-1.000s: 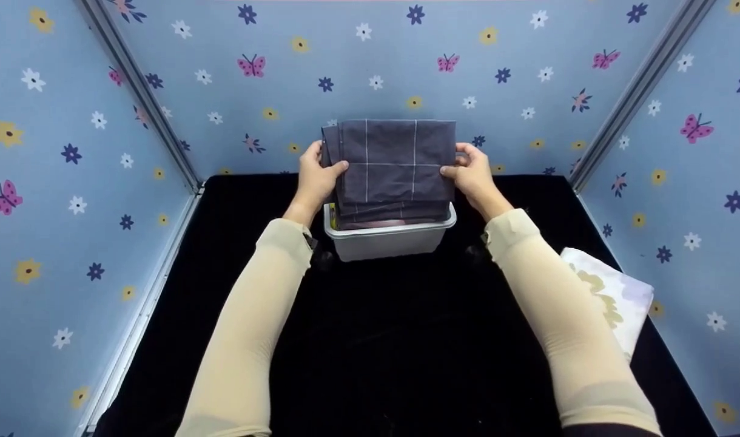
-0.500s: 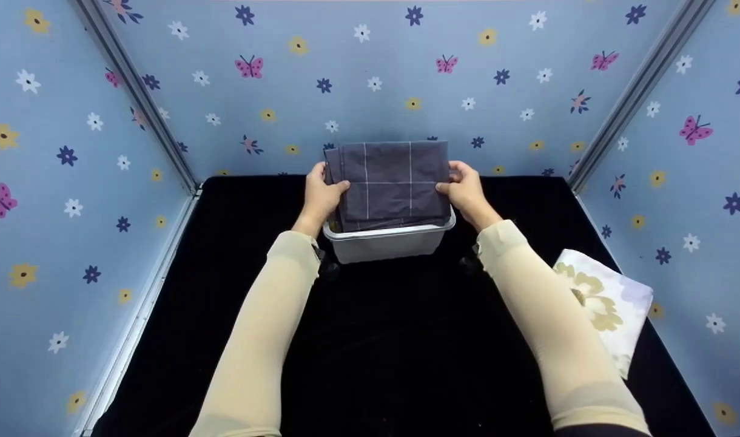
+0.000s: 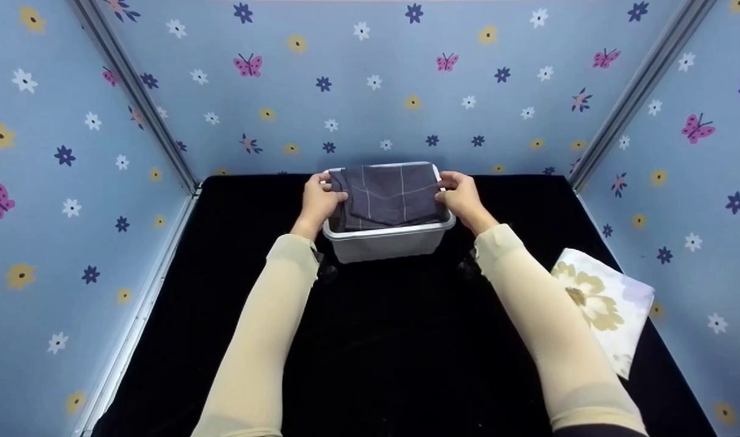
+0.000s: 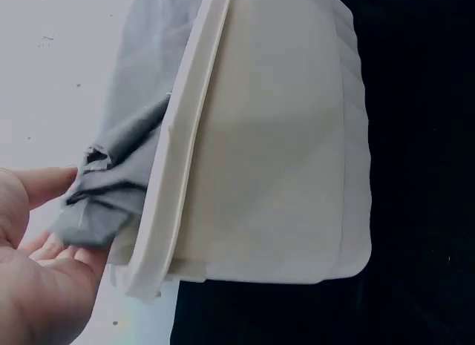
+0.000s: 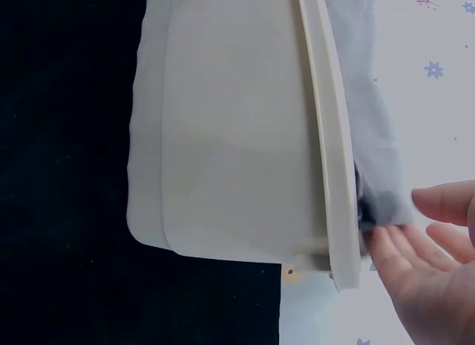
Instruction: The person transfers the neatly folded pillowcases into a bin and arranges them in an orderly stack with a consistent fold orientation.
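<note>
A dark grey folded cloth point(image 3: 394, 194) with thin white check lines lies over the opening of a light grey plastic bin point(image 3: 388, 244), sagging slightly in the middle. My left hand point(image 3: 318, 202) holds its left edge, thumb in front and fingers behind. At the opposite edge my right hand point(image 3: 464, 197) has the cloth between thumb and fingers. The left wrist view shows the cloth's bunched, folded layers point(image 4: 119, 174) just beyond the bin rim point(image 4: 174, 152). In the right wrist view the cloth's corner point(image 5: 386, 208) sits between thumb and fingers. The bin's contents underneath are hidden.
A white folded cloth with a flower print point(image 3: 603, 303) lies at the right, partly behind the right sleeve point(image 3: 546, 321). Black fabric point(image 3: 388, 340) covers the table. Blue flowered panels point(image 3: 370, 79) stand at the back and both sides.
Both hands have moved down with the grey cloth, from upright above the bin to lying inside its rim. The bin's back rim is now visible. The white cloth has stayed put.
</note>
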The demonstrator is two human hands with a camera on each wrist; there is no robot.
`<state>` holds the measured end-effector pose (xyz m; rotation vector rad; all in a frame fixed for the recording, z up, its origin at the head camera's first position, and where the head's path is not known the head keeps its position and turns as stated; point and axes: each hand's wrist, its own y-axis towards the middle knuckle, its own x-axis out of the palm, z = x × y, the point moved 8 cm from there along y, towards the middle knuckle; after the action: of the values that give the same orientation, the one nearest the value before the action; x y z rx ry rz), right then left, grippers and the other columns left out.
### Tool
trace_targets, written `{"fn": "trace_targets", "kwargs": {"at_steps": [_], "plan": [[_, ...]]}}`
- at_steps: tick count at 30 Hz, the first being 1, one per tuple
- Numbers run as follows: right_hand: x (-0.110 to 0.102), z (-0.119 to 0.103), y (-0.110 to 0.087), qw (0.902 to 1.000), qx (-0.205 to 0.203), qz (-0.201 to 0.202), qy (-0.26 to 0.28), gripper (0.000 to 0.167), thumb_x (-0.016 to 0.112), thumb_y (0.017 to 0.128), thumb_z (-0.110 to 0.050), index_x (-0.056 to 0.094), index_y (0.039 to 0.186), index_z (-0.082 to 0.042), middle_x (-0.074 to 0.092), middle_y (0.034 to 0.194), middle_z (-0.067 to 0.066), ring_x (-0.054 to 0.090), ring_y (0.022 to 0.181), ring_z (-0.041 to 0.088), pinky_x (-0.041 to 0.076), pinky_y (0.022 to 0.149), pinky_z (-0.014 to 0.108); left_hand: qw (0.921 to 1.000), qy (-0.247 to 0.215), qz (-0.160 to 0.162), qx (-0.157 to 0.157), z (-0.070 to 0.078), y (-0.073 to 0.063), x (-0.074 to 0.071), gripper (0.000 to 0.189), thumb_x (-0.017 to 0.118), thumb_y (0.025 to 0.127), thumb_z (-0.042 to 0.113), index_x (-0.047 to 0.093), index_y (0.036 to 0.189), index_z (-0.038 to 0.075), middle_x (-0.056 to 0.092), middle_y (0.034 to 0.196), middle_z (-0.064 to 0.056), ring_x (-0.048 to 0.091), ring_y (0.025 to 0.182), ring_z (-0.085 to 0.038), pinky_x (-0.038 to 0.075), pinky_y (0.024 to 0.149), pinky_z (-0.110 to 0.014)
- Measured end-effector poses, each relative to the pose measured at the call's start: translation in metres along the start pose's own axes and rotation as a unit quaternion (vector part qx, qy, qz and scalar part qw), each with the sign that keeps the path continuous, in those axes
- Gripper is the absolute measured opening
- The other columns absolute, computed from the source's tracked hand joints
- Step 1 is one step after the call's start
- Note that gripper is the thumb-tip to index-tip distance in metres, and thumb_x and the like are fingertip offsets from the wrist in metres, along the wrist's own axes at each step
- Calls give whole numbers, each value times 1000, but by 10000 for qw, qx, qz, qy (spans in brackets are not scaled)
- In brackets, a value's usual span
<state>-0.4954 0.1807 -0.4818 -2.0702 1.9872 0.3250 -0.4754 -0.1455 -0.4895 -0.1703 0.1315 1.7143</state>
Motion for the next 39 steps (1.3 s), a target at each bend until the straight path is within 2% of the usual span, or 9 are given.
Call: {"fn": "trace_targets", "kwargs": {"at_steps": [4, 8, 11, 14, 17, 22, 24, 29, 39], "plan": [[-7, 0, -2, 9995, 76, 49, 287, 58, 61, 94, 13, 54, 152, 7, 61, 143, 32, 67, 105, 23, 57, 80, 19, 9998, 209, 77, 3, 1, 0, -5, 69, 75, 91, -5, 48, 154, -9, 66, 141, -31, 66, 129, -39, 57, 106, -43], [-12, -1, -4, 9988, 121, 62, 473, 56, 63, 97, 12, 55, 151, 6, 60, 139, 31, 67, 85, 9, 63, 85, 26, 9997, 211, 62, 58, 5, 1, -7, 66, 75, 90, -3, 51, 152, -9, 68, 138, -31, 68, 109, -30, 56, 87, -30], [-16, -3, -5, 9987, 84, 69, 504, 57, 65, 96, 13, 55, 151, 7, 61, 136, 31, 69, 81, 6, 65, 90, 31, 9997, 166, 62, 143, 9, 1, -9, 63, 74, 90, -4, 53, 149, -10, 67, 137, -33, 65, 95, -21, 53, 74, -22], [-20, -3, -7, 9986, 26, 91, 527, 57, 65, 95, 13, 55, 151, 8, 62, 133, 31, 70, 82, 8, 66, 88, 30, 9997, 96, 31, 228, 13, 0, -10, 60, 73, 91, -6, 54, 147, -11, 65, 137, -35, 61, 88, -16, 52, 69, -19], [-25, -3, -9, 9986, -13, 119, 517, 56, 66, 95, 12, 56, 150, 8, 64, 129, 29, 69, 84, 10, 66, 84, 27, 9996, 99, -22, 255, 15, -2, -10, 59, 73, 91, -6, 55, 146, -10, 65, 136, -34, 60, 89, -15, 52, 68, -18], [-35, -2, -12, 9989, -29, 182, 428, 55, 67, 96, 10, 56, 149, 7, 67, 115, 13, 69, 90, 13, 64, 80, 22, 9996, 128, -118, 243, 18, -5, -11, 57, 74, 91, -5, 56, 145, -8, 68, 128, -24, 62, 92, -16, 56, 72, -21], [-42, -1, -13, 9990, -36, 224, 383, 55, 67, 96, 10, 57, 149, 7, 66, 110, 7, 69, 91, 12, 65, 84, 26, 9994, 150, -152, 261, 19, -6, -12, 56, 74, 91, -5, 57, 145, -7, 68, 128, -22, 62, 92, -16, 58, 75, -24], [-58, 4, -19, 9993, 9, 277, 265, 54, 69, 97, 8, 57, 150, 6, 66, 111, 6, 69, 88, 7, 65, 96, 38, 9991, 211, -223, 287, 21, -9, -14, 53, 73, 92, -5, 58, 143, -6, 68, 130, -24, 63, 89, -15, 59, 76, -26], [-81, 15, -29, 9990, 193, 319, 233, 58, 70, 98, 6, 54, 154, 4, 66, 109, 2, 69, 88, 5, 65, 90, 30, 9986, 81, -378, 368, 23, -15, -11, 53, 74, 90, -7, 59, 141, -7, 68, 130, -26, 63, 89, -14, 61, 73, -25]]}}
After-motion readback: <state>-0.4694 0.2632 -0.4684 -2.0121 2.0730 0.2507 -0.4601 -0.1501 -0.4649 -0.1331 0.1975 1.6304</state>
